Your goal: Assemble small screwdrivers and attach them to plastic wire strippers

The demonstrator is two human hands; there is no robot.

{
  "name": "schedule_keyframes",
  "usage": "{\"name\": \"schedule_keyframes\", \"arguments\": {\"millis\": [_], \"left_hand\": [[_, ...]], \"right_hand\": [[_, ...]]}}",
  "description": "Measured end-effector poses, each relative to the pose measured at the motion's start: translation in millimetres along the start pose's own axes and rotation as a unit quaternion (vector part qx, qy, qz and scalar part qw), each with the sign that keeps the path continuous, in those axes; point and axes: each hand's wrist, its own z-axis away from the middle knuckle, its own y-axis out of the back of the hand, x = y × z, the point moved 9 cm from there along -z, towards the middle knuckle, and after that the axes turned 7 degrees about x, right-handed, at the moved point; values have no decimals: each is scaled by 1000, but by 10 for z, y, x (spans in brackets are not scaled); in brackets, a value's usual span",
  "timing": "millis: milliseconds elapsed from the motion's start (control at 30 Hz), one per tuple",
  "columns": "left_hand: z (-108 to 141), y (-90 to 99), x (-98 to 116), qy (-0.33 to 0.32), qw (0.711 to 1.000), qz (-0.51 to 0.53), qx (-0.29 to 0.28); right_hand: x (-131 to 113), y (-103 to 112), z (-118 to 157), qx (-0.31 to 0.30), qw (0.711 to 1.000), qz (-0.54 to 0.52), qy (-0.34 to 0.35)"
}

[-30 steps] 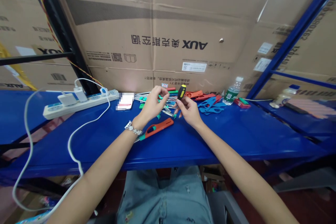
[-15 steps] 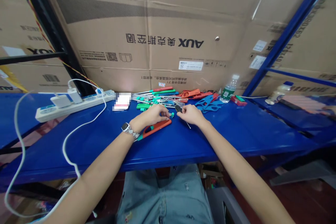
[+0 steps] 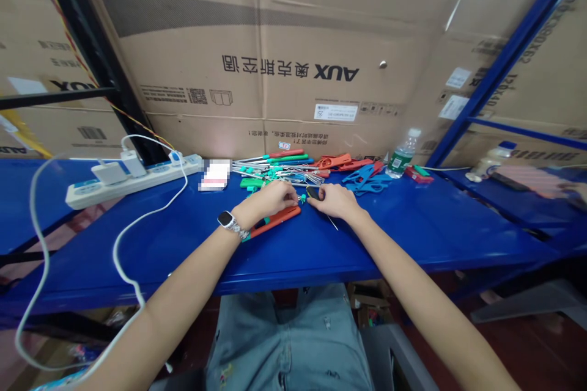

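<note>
Near the middle of the blue table, my left hand (image 3: 274,197) is closed in a pinch; a small green piece with a bit of metal (image 3: 302,198) shows at its fingertips. My right hand (image 3: 338,200) is closed round a tool with a black handle (image 3: 313,193), whose thin metal shaft sticks out below the palm. Both hands are close together, with the green piece between them. Under my left wrist lies an orange long-necked lighter (image 3: 279,217) with a green part, partly hidden. Just behind the hands spreads a pile of metal rods and green pieces (image 3: 275,169).
Orange casings (image 3: 334,162) and blue casings (image 3: 367,179) lie at the back right, near a water bottle (image 3: 402,156) and a red box (image 3: 419,175). A power strip (image 3: 132,181) with white cables stands left. Another person's hand (image 3: 532,180) is far right.
My hands stay almost in place, still close together. The right hand's tool has shifted slightly, its shaft reaching a little lower. The camera view has moved slightly.
</note>
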Motion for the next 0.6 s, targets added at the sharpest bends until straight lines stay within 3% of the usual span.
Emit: {"name": "schedule_keyframes", "arguments": {"millis": [167, 300, 467, 600], "left_hand": [[13, -1, -3, 22, 1000, -2, -12], [26, 6, -16, 30, 999, 35, -9], [34, 48, -53, 37, 997, 72, -6], [40, 101, -65, 43, 996, 79, -1]], "right_hand": [[-24, 97, -3, 63, 997, -31, 16], [-223, 240, 84, 132, 982, -79, 112], [-564, 163, 240, 88, 947, -134, 280], [-619, 39, 236, 59, 940, -141, 306]]}}
